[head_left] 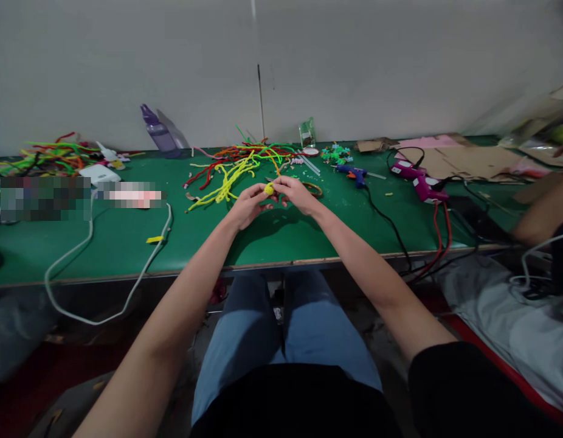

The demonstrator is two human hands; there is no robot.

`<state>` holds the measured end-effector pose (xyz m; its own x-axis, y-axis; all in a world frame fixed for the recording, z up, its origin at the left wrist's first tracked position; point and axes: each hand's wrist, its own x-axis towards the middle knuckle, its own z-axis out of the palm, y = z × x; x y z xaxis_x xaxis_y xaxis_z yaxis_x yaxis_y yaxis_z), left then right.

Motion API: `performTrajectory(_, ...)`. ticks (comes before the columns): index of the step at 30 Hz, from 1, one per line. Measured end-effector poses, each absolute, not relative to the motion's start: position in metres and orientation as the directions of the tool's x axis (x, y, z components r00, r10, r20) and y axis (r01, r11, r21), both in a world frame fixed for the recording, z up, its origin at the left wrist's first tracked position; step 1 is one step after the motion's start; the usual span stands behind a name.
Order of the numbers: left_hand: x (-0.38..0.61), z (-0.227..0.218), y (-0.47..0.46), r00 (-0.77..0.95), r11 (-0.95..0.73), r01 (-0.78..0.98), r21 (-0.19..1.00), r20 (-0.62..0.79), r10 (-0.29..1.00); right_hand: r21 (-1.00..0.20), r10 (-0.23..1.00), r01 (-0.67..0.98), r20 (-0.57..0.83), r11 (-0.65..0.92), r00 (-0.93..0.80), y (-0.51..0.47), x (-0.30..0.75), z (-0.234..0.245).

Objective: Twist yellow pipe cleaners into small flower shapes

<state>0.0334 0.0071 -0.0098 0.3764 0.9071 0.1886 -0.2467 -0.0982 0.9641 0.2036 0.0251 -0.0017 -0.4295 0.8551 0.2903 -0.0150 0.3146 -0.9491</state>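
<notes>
The 2 hands come together over the green surface (194, 243). A small yellow piece (269, 190) sits between them: the left hand (247, 207) pinches it, and the right hand (297, 195) is at its other side, its exact grip too small to tell. Yellow fuzzy stems (230, 180) lie just beyond the left hand; 1 blue glue gun (354, 174) rests to the right of both hands.
</notes>
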Motion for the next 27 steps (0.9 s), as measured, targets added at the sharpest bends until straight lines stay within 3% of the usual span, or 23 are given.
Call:
performTrajectory(5,0.029,-0.004,0.004,0.412,0.046,-0.253,0.966,0.064,0.909,-0.987,0.822,-0.141,0.140,0.073,-0.553,0.020,0.208,0.007)
performTrajectory(14,0.028,-0.001,0.003,0.478,0.226,-0.328,0.917,-0.045,0.877,-0.980,0.780,-0.197,0.122,-0.001,-0.613,0.018,0.213,0.010)
performTrajectory(21,0.029,-0.004,0.003,0.417,0.127,-0.322,0.938,0.020,0.909,-0.975,0.793,-0.094,0.220,0.203,-0.568,0.021,0.214,0.006)
performTrajectory(27,0.030,-0.003,0.003,0.413,0.152,-0.342,0.927,0.002,0.911,-0.937,0.791,-0.052,0.320,0.344,-0.522,0.027,0.214,0.002)
